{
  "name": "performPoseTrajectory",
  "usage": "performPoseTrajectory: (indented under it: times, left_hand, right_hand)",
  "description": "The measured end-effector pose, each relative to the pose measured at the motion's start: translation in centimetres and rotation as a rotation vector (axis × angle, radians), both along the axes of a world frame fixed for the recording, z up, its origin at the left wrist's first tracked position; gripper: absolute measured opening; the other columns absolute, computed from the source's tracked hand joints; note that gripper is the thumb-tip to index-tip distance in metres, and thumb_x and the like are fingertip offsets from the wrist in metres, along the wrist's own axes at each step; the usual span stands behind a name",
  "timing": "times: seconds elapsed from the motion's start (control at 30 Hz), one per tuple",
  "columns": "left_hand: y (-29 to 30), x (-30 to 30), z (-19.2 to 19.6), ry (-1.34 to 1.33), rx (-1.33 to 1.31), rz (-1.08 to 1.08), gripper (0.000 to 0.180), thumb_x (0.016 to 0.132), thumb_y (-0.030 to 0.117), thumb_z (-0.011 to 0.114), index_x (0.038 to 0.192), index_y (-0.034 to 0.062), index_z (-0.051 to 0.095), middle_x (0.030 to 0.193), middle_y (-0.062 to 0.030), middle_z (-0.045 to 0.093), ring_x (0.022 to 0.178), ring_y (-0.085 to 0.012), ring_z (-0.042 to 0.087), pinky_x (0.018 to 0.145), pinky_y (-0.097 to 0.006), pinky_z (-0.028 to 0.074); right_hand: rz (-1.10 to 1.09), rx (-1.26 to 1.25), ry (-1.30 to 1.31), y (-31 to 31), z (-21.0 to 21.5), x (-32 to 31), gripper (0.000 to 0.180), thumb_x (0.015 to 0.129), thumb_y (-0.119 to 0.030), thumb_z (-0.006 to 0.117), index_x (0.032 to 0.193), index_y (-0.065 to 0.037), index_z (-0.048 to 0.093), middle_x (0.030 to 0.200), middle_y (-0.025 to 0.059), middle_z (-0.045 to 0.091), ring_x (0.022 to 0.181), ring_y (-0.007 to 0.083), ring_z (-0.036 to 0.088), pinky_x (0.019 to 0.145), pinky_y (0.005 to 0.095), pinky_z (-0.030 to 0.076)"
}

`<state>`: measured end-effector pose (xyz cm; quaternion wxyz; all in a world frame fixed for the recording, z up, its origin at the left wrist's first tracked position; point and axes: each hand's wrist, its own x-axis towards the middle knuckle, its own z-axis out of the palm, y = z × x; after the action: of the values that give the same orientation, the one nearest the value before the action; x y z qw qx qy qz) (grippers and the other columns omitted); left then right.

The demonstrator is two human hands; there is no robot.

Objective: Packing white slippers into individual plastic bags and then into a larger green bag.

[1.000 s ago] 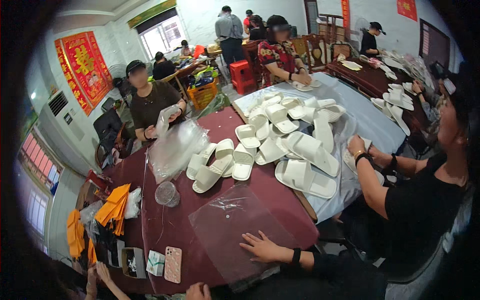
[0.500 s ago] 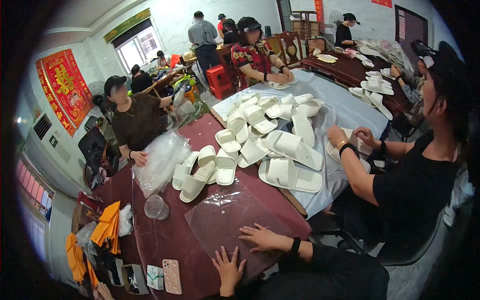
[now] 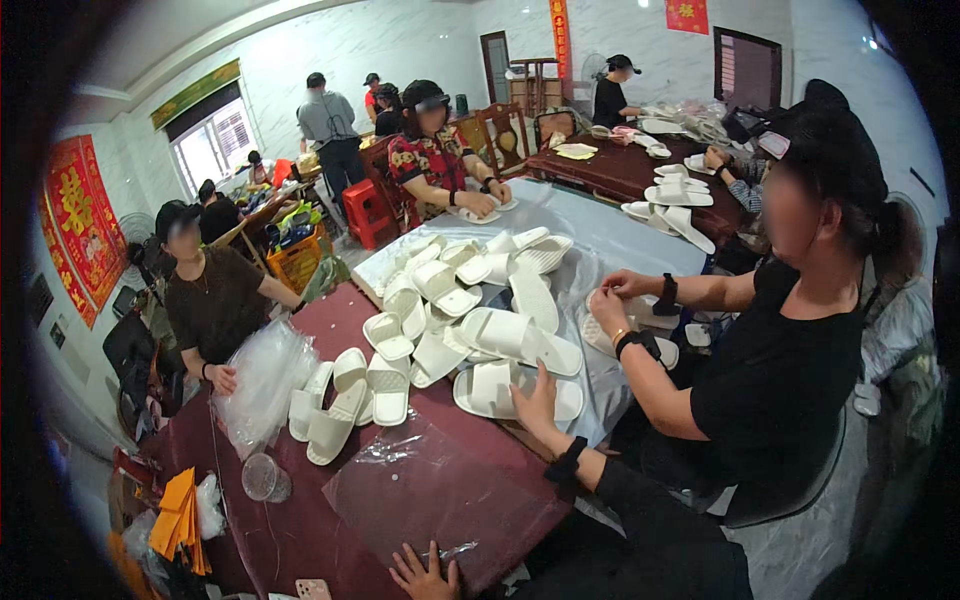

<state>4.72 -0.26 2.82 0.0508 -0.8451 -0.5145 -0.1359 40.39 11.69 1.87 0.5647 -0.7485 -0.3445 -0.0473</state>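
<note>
My left hand (image 3: 425, 574) lies with its fingers spread, beside the near edge of a clear flat plastic bag (image 3: 410, 495) on the dark red tabletop. Stretched forward, my right hand (image 3: 538, 402) is over the nearest white slipper (image 3: 485, 388) at the front of a pile. Its fingers are apart, and whether they touch the slipper I cannot tell. Another white slipper (image 3: 515, 337) lies just behind. To the left of these, several more slippers (image 3: 340, 412) rest at the edge of the pile.
A bundle of clear bags (image 3: 265, 385) lies under a co-worker's hand at the left. Nearby stand a clear round tub (image 3: 265, 480), orange paper strips (image 3: 178, 515) and a phone (image 3: 312, 589). A co-worker in black (image 3: 770, 350) sits close on my right, handling a slipper.
My right hand has left the flat bag and reached forward to the nearest slipper. My left hand stays low near the bag. The view has turned rightward and up.
</note>
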Motion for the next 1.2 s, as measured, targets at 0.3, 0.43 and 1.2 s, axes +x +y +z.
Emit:
performPoseTrajectory:
  times: [0.3,0.43,1.2]
  left_hand:
    - [0.1,0.1,0.3,0.059,-0.034,0.021,0.049,0.083,0.044,0.050,0.127,0.0234,0.046,0.135,-0.0196,0.034,0.122,-0.0414,0.031,0.098,-0.056,0.025]
    - [0.4,0.5,0.4,0.075,-0.024,0.004,0.049,0.083,0.043,0.050,0.127,0.0219,0.046,0.135,-0.0200,0.034,0.122,-0.0421,0.032,0.098,-0.056,0.024]
    - [-0.6,-0.2,-1.8,0.180,0.000,0.105,0.052,0.084,0.045,0.049,0.131,0.0225,0.042,0.134,-0.0227,0.034,0.120,-0.0436,0.034,0.095,-0.058,0.027]
  right_hand:
    - [0.342,0.095,0.602,5.0,-1.5,2.6,0.076,0.078,-0.012,0.063,0.137,-0.006,0.015,0.097,0.0128,0.055,0.077,0.0183,0.054,0.066,0.0282,0.045]
    - [0.367,0.299,0.626,6.9,-2.7,4.4,0.070,0.076,-0.005,0.062,0.133,0.000,0.022,0.095,0.0131,0.055,0.080,0.0175,0.054,0.068,0.0272,0.045]
    - [0.783,0.084,1.233,-5.9,2.7,-15.7,0.061,0.080,-0.005,0.061,0.127,0.002,0.023,0.102,0.0139,0.058,0.087,0.0179,0.057,0.071,0.0285,0.046]
